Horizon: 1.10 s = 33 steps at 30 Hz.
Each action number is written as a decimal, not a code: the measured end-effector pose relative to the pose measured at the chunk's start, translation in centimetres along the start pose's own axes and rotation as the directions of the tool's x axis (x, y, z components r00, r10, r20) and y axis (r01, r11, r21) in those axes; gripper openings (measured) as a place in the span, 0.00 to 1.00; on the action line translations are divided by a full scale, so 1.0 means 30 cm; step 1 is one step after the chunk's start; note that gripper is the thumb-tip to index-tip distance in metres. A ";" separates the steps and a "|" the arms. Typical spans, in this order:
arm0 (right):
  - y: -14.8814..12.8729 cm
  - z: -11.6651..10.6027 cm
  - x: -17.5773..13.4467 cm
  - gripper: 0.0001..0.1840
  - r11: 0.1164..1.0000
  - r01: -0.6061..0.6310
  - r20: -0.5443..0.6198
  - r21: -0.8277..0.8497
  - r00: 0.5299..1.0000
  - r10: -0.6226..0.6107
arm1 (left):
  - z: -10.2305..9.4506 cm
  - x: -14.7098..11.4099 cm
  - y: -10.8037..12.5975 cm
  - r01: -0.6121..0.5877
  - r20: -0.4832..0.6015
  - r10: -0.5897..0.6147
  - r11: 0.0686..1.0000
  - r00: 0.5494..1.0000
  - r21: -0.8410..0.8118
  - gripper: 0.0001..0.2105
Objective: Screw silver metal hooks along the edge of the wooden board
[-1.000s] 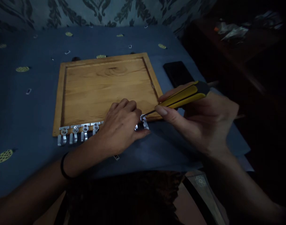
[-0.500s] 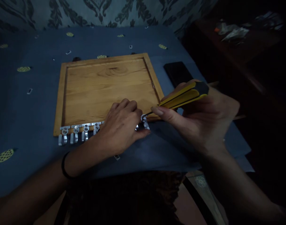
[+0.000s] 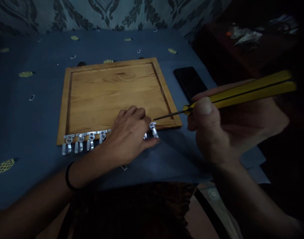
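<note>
A yellow and black screwdriver (image 3: pixel 249 90) is gripped in my right hand (image 3: pixel 226 129), its handle tilted up to the right. The thin shaft points left, and its tip hangs just above the last metal hook (image 3: pixel 153 129), apart from its screw. With fingers curled and the thumb below, my left hand (image 3: pixel 129 132) holds the hook strip at the near edge of the framed wooden board (image 3: pixel 117 96). Several silver hooks (image 3: pixel 91 141) line that edge on the left; the middle ones are hidden beneath my left hand.
The board lies on a blue patterned cloth (image 3: pixel 42 116). A black phone-like slab (image 3: pixel 190 83) is right of the board. On a dark surface at the far right sits a crumpled clear plastic bag (image 3: pixel 249 37). Patterned fabric (image 3: pixel 132 15) rises behind.
My right hand has drawn back to the right, lifting the screwdriver's tip off the last hook's screw. The handle now lies flatter. My left hand stays in place.
</note>
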State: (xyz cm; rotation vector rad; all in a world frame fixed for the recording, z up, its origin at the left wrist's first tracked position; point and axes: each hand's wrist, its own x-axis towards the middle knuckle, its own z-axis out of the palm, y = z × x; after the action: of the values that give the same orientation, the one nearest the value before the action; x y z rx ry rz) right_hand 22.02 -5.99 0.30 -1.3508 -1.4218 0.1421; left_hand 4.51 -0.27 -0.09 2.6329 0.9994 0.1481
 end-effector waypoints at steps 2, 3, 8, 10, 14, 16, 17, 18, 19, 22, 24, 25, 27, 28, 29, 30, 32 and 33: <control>0.015 0.009 -0.002 0.04 0.998 0.046 -0.020 -0.036 0.999 -0.047 | 0.001 0.001 0.001 0.008 0.009 -0.008 1.000 1.000 0.003 0.15; 0.020 0.014 -0.004 0.04 0.997 0.059 -0.048 -0.048 0.997 -0.062 | 0.001 0.002 0.001 0.008 0.009 -0.008 1.000 1.000 0.002 0.15; 0.020 0.026 -0.012 0.03 0.998 0.041 -0.031 -0.040 0.999 -0.043 | 0.003 -0.001 0.000 -0.005 -0.012 0.005 1.000 1.000 -0.007 0.15; 0.019 0.025 -0.011 0.05 0.997 0.059 -0.029 -0.054 0.998 -0.060 | 0.003 -0.002 0.000 -0.007 -0.009 0.007 1.000 1.000 -0.008 0.15; 0.024 0.024 -0.009 0.07 0.997 0.061 -0.019 -0.052 0.998 -0.062 | 0.000 -0.001 0.002 0.003 0.007 -0.003 1.000 1.000 -0.003 0.16; 0.028 0.025 -0.010 0.06 0.996 0.076 -0.010 -0.051 0.997 -0.076 | 0.000 0.000 0.002 0.000 0.007 0.000 1.000 1.000 0.001 0.16; 0.030 0.025 -0.010 0.06 0.995 0.088 -0.013 -0.048 0.996 -0.089 | 0.001 0.000 0.002 -0.002 0.004 0.002 1.000 1.000 0.003 0.16; 0.031 0.026 -0.011 0.06 0.994 0.094 -0.010 -0.048 0.995 -0.095 | 0.001 0.001 0.001 -0.004 0.001 0.004 1.000 1.000 0.004 0.16; 0.032 0.026 -0.011 0.06 0.994 0.102 -0.011 -0.050 0.995 -0.103 | 0.002 0.001 0.001 -0.006 -0.003 0.006 1.000 1.000 0.006 0.16; 0.035 0.025 -0.012 0.08 0.992 0.114 0.009 -0.061 0.993 -0.114 | 0.004 0.001 0.000 -0.008 -0.013 0.008 1.000 1.000 0.009 0.16; 0.037 0.024 -0.012 0.08 0.993 0.102 0.037 -0.059 0.994 -0.100 | 0.004 0.001 0.000 -0.008 -0.010 0.008 1.000 1.000 0.011 0.16; 0.039 0.023 -0.012 0.08 0.994 0.093 0.043 -0.056 0.995 -0.091 | 0.004 0.001 0.000 -0.007 -0.007 0.007 1.000 1.000 0.012 0.16; 0.043 0.022 -0.012 0.07 0.994 0.093 0.046 -0.059 0.995 -0.090 | 0.004 0.000 -0.002 -0.006 -0.002 0.006 1.000 1.000 0.015 0.16; 0.045 0.021 -0.011 0.07 0.993 0.099 0.046 -0.060 0.994 -0.097 | 0.004 0.000 -0.003 -0.007 -0.005 0.007 1.000 1.000 0.015 0.16; 0.046 0.020 -0.011 0.07 0.993 0.103 0.053 -0.060 0.994 -0.100 | 0.005 -0.001 -0.004 -0.010 -0.010 0.010 1.000 1.000 0.015 0.16; 0.047 0.019 -0.010 0.07 0.993 0.101 0.069 -0.061 0.993 -0.097 | 0.005 -0.001 -0.004 -0.011 -0.015 0.011 1.000 1.000 0.013 0.16; 0.048 0.018 -0.008 0.07 0.994 0.081 0.106 -0.067 0.992 -0.074 | 0.006 -0.003 -0.004 -0.014 -0.022 0.014 1.000 1.000 0.005 0.16; 0.047 0.018 -0.008 0.08 0.995 0.074 0.121 -0.069 0.990 -0.066 | 0.006 -0.003 -0.003 -0.012 -0.021 0.012 1.000 1.000 0.001 0.16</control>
State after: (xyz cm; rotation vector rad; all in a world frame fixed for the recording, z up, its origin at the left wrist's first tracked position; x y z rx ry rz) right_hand 22.42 -5.38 -1.04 -1.3694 -1.5859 0.1265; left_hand 4.42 -0.31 -0.30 2.6438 0.9904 0.1786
